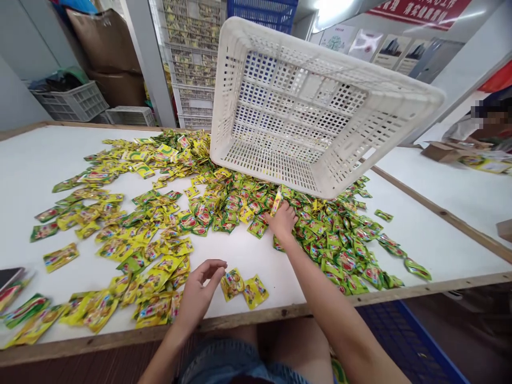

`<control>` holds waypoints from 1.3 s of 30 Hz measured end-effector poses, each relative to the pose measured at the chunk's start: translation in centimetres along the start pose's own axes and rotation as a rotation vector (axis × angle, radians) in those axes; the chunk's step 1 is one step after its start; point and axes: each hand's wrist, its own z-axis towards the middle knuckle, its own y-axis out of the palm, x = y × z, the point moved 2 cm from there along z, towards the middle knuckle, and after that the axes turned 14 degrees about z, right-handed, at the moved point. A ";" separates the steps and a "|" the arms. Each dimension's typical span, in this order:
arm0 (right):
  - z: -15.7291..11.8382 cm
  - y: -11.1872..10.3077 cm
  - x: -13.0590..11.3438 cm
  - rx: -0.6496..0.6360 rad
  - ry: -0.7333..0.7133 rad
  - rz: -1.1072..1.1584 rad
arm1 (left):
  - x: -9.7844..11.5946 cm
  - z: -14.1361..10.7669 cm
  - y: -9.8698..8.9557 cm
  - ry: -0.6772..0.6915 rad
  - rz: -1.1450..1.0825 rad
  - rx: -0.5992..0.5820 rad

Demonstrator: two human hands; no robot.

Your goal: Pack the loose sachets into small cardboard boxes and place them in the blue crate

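My right hand reaches into the heap at the table's middle, its fingers closed around a small yellow packet that sticks up beside the thumb. Green packets with red print lie under and around that hand. Nearer the front edge is my left hand, fingers curved and thumb apart, with nothing visible between them. Just right of its thumb tip lie two yellow packets on the white table. More yellow packets are spread to the left of this hand.
A large white plastic basket stands tilted on the heap, its opening facing me. Stacked crates rise behind the table. At far left lies a dark flat object. A wooden rim divides off the right surface, where a person and a cardboard box are.
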 end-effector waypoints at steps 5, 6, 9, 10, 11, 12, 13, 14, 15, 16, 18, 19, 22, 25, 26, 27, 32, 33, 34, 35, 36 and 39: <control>-4.3 -1.8 0.4 -0.045 -0.097 0.097 | -0.6 1.3 0.5 -0.068 -0.184 0.026; -6.3 -2.3 0.0 -0.079 -0.144 0.145 | -0.4 1.7 0.9 -0.059 -0.245 0.021; -12.9 -3.0 -2.2 -0.480 -0.450 0.519 | 0.5 2.2 2.3 -0.015 -0.410 -0.023; -14.4 -3.3 -2.7 -0.592 -0.480 0.562 | 0.7 2.3 2.6 -0.025 -0.440 -0.026; -15.3 -3.6 -2.8 -0.679 -0.494 0.587 | 0.7 2.2 2.7 -0.055 -0.457 -0.016; -15.5 -3.9 -2.6 -0.740 -0.505 0.588 | 0.6 2.1 2.6 -0.103 -0.467 0.004; -14.9 -4.3 -2.0 -0.746 -0.499 0.565 | 0.4 1.9 2.5 -0.157 -0.474 0.028; -13.7 -4.6 -1.1 -0.715 -0.486 0.517 | 0.2 1.6 2.2 -0.206 -0.484 0.058; -12.1 -4.9 0.1 -0.632 -0.459 0.435 | 0.0 1.4 2.0 -0.245 -0.498 0.079; -10.4 -5.0 1.4 -0.536 -0.419 0.302 | -0.2 1.2 1.7 -0.271 -0.512 0.090; -7.4 -4.8 3.9 -0.469 -0.357 -0.019 | -0.6 0.8 1.4 -0.303 -0.532 0.083; -6.3 -4.6 4.8 -0.470 -0.339 -0.136 | -0.7 0.7 1.3 -0.320 -0.539 0.069; -5.3 -3.5 6.1 -0.504 -0.318 -0.277 | -1.0 0.5 1.2 -0.388 -0.561 0.043; -5.4 -2.8 6.2 -0.510 -0.289 -0.294 | -1.0 0.4 0.9 -0.415 -0.626 -0.012; -5.4 -2.8 6.1 -0.515 -0.275 -0.296 | -1.0 0.3 0.8 -0.419 -0.660 -0.041; -5.4 -2.8 6.1 -0.519 -0.259 -0.295 | -0.9 0.2 0.6 -0.420 -0.696 -0.071; -5.7 -3.8 5.8 -0.541 -0.201 -0.243 | -0.4 -0.3 0.1 -0.300 -0.856 -0.208; -6.2 -4.0 5.5 -0.562 -0.197 -0.219 | -0.3 -0.3 0.1 -0.264 -0.880 -0.225; -6.8 -4.1 5.2 -0.591 -0.197 -0.197 | -0.4 -0.2 0.0 -0.240 -0.900 -0.226; -7.6 -4.2 4.7 -0.628 -0.195 -0.155 | -0.4 -0.2 -0.1 -0.227 -0.917 -0.215; -8.5 -4.1 4.1 -0.671 -0.190 -0.085 | -0.5 -0.1 -0.2 -0.223 -0.932 -0.196; -11.3 -3.7 1.8 -0.784 -0.158 0.238 | -0.6 0.1 -0.7 -0.234 -0.972 -0.126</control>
